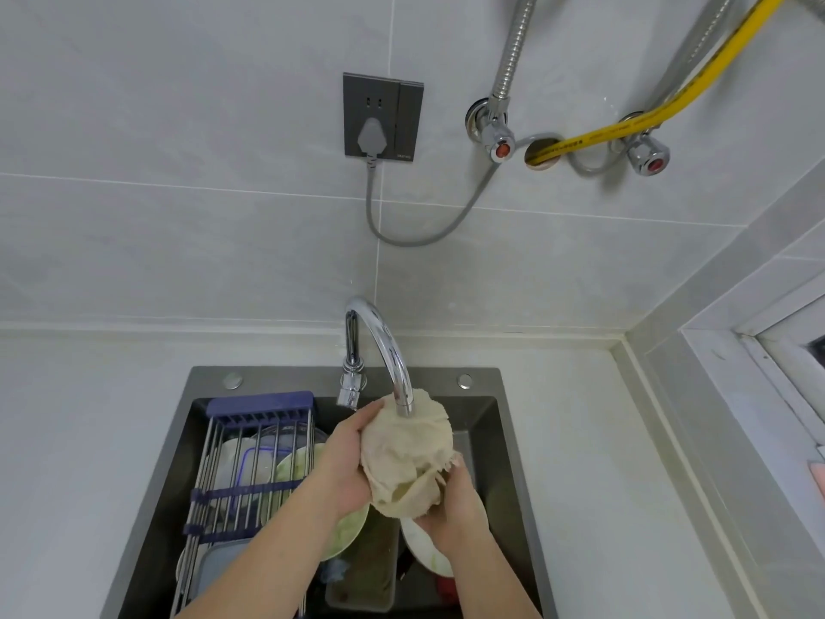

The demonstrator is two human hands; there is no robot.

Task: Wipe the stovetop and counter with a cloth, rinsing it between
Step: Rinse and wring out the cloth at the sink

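I hold the cloth (408, 457) under the faucet (388, 355) spout, left hand (346, 466) and right hand (451, 502) fingers clamped on it. At 6 o'clock dirty dishes (424, 551) could catch drips.

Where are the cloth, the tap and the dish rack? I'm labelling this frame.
cloth (408, 457), head view, on the middle of the bunched fabric.
tap (387, 346), head view, on the curved spout.
dish rack (250, 444), head view, on its metal bars.
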